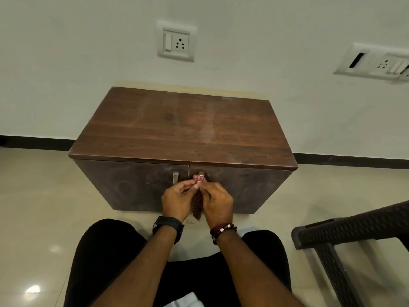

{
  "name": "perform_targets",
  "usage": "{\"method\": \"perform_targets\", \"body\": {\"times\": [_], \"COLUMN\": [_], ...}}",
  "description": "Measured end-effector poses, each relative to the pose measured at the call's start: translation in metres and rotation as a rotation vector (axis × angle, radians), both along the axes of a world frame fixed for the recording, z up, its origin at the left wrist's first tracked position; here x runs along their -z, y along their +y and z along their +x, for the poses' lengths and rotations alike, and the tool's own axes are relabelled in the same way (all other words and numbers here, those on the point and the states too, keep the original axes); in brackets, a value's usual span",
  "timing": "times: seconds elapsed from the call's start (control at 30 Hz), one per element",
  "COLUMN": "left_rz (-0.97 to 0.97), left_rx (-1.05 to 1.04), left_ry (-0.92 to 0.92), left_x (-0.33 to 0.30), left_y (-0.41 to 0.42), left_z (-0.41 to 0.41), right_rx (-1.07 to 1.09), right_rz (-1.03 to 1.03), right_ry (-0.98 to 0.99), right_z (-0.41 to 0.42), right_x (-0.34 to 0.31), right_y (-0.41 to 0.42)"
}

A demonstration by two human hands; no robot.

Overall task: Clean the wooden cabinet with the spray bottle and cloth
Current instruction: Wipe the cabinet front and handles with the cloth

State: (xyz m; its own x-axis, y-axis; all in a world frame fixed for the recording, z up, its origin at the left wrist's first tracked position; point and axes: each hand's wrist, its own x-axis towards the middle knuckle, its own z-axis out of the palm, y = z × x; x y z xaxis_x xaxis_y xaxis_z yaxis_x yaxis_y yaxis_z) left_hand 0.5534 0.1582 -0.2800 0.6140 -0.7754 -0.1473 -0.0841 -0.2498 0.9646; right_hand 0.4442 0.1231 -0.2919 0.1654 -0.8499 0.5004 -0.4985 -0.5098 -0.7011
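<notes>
Hanging between both hands, the cloth [197,204] is a reddish checked piece, bunched at its top end just in front of the right door handle [201,173] and trailing down past the wrists toward the floor. The left hand [177,201] pinches the upper edge of the cloth between thumb and curled fingertips; the right hand [218,203] pinches the same bunched edge from the other side, its fingers curled in close. The 2 hands sit nearly touching at the centre seam of the wooden cabinet [183,127], in front of its 2 doors and below the overhanging front lip of the top. The left door handle [175,177] stands just beside the left hand's knuckles.

The cabinet top shows pale smear streaks across its middle, and its back edge meets the wall [66,63]. Tiled floor [33,207] lies open to the cabinet's left, with a narrower strip to its right before a dark woven chair [345,238] at the frame's right edge. A watch [169,226] wraps the left wrist, a beaded bracelet [222,229] the right. 2 socket plates [176,42] are fixed on the wall above. No spray bottle is in view.
</notes>
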Motion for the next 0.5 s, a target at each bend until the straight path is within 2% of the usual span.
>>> {"method": "perform_targets", "body": {"times": [0.23, 0.5], "left_rz": [0.008, 0.07], "left_rx": [-0.055, -0.083], "left_ry": [-0.01, -0.031], "left_x": [0.004, 0.006], "left_y": [0.0, 0.0], "left_z": [-0.007, -0.011], "right_rx": [0.111, 0.169], "right_rz": [0.288, 0.373], "right_ry": [-0.288, -0.328], "right_z": [0.009, 0.012], "right_x": [0.015, 0.025], "right_y": [0.008, 0.009]}}
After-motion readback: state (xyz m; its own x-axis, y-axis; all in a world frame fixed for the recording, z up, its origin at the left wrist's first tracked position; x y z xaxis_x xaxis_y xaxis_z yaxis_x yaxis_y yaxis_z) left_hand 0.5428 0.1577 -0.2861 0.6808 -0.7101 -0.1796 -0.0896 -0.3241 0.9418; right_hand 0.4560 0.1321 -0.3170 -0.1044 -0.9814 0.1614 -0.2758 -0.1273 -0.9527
